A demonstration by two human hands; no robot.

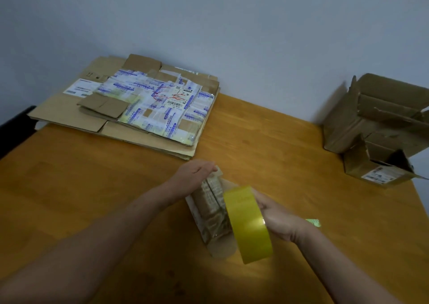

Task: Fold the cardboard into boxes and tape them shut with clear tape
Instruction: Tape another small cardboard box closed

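hands (232,192) on small box (212,207), tape roll (249,224), wooden table (92,199)

The table (92,199) is smooth, satiny wood, the flattened cardboard (58,115) at its far left corner matt brown under glossy printed tape (162,115) and paper labels (80,89), the small box (212,201) shiny with clear film, the tape roll (248,224) glossy yellow plastic.

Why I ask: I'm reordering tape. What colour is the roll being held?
Yellow and glossy; the tape roll shows best in the head view.
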